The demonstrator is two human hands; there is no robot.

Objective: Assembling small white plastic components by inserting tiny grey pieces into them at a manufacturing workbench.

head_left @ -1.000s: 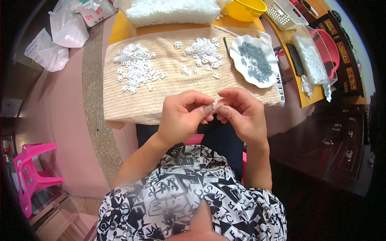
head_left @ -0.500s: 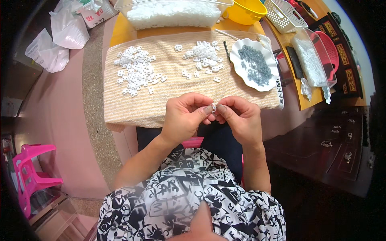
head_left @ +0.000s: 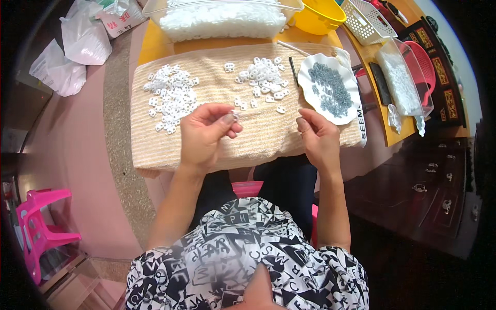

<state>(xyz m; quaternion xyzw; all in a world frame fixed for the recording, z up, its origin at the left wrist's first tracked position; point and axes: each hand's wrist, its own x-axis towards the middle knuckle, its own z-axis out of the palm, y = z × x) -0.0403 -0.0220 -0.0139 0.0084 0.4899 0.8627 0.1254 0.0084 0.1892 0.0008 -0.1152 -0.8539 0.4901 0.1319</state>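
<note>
Over the near part of a striped towel [head_left: 214,85], my left hand [head_left: 204,135] pinches a small white plastic piece [head_left: 235,115] between thumb and fingertips. My right hand [head_left: 321,138] is closed, thumb against the bent fingers, beside a scalloped white plate [head_left: 305,78]. Anything in that pinch is too small to make out. Tiny grey parts [head_left: 333,88] cover the plate's middle. Small white pieces with holes form a large pile [head_left: 173,98] on the left of the towel. A smaller pile [head_left: 264,75] lies mid-right, with several stray pieces around it.
A clear bin [head_left: 222,23] of white pieces stands at the far edge near a yellow basin [head_left: 320,18]. A dark stick [head_left: 293,71] lies left of the plate. To the right, a side table holds a white basket [head_left: 368,23] and another clear box [head_left: 400,77].
My hands have parted from their shared grip. The left moved left and forward with the white piece; the right moved right, toward the plate. The view has shifted slightly.
</note>
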